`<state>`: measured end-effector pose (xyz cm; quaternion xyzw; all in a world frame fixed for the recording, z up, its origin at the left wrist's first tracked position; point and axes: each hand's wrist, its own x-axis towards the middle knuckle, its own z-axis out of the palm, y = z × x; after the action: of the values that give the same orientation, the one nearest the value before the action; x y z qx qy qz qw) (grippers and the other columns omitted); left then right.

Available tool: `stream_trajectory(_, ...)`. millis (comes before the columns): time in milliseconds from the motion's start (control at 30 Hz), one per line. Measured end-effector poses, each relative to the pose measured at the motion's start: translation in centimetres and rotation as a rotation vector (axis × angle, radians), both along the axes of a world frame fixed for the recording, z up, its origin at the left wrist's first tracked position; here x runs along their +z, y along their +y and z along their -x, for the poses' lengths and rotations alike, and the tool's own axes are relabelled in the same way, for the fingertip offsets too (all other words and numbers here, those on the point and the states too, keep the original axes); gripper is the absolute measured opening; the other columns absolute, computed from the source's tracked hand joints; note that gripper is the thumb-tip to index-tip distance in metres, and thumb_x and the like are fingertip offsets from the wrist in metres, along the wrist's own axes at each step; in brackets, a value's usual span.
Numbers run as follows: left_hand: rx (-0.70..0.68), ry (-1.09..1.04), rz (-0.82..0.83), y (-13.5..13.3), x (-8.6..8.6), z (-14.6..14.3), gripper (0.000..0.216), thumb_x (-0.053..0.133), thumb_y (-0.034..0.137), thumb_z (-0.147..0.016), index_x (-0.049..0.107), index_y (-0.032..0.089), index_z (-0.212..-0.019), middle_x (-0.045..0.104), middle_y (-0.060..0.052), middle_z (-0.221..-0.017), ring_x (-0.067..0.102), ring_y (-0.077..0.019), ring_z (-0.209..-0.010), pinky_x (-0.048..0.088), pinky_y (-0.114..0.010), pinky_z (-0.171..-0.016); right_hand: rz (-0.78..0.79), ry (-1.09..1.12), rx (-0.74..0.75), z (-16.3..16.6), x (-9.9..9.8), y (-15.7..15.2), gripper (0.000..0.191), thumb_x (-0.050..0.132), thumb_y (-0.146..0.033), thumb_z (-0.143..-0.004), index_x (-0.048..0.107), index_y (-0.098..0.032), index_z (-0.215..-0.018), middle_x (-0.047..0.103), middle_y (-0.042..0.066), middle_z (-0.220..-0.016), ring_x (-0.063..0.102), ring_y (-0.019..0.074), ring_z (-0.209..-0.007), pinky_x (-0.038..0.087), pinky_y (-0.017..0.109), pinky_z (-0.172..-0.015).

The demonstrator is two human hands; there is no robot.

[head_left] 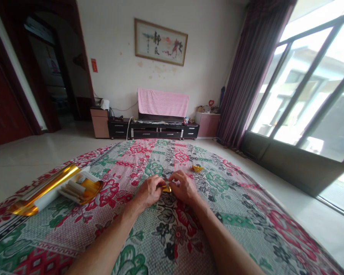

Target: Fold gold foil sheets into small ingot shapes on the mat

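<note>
My left hand (149,191) and my right hand (184,187) meet over a flowered cloth (172,229) spread on the floor. Both pinch a small piece of gold foil paper (166,188) between their fingertips, low against the cloth. The fingers of each hand are curled and closed around the paper, most of which they hide. A folded gold paper shape (197,168) lies on the cloth a little beyond my right hand.
A stack of gold foil sheets with white backs (57,188) lies on the cloth at the left. A dark TV stand (160,130) under a pink cover stands at the far wall. Large windows (312,95) and a curtain fill the right; a doorway opens at the left.
</note>
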<state>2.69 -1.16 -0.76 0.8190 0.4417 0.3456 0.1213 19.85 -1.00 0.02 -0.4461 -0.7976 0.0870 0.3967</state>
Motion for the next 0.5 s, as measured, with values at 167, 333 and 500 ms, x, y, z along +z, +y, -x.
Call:
stream_trajectory(167, -0.044, 0.054, -0.043, -0.10, 0.12, -0.02, 0.024, 0.044, 0.003, -0.068, 0.061, 0.019, -0.075, 0.060, -0.002, -0.077, 0.053, -0.0154, -0.079, 0.041, -0.027, -0.076, -0.036, -0.020, 0.059, 0.33, -0.33, 0.43, 0.023, 0.047, -0.006, -0.071, 0.063, -0.020, -0.082, 0.059, 0.004, -0.097, 0.054, 0.0127, -0.092, 0.040, 0.024, -0.085)
stream_trajectory(333, -0.016, 0.079, -0.096, -0.06, 0.06, -0.01, 0.025, 0.043, 0.002, -0.068, 0.059, 0.019, -0.076, 0.058, -0.002, -0.079, 0.051, -0.0159, -0.082, 0.041, -0.027, -0.077, 0.021, -0.127, 0.057, 0.54, 0.20, 0.14, 0.025, 0.045, -0.007, -0.074, 0.064, -0.021, -0.083, 0.063, 0.002, -0.085, 0.055, 0.0129, -0.084, 0.041, 0.022, -0.078)
stream_trajectory(500, 0.080, 0.061, -0.124, -0.06, -0.01, -0.04, 0.021, 0.046, 0.005, -0.070, 0.058, 0.019, -0.079, 0.055, -0.003, -0.081, 0.052, -0.0157, -0.081, 0.041, -0.027, -0.075, 0.032, -0.160, -0.018, 0.76, 0.35, -0.24, 0.020, 0.049, -0.012, -0.074, 0.064, -0.022, -0.081, 0.061, 0.002, -0.081, 0.055, 0.0120, -0.077, 0.040, 0.019, -0.071)
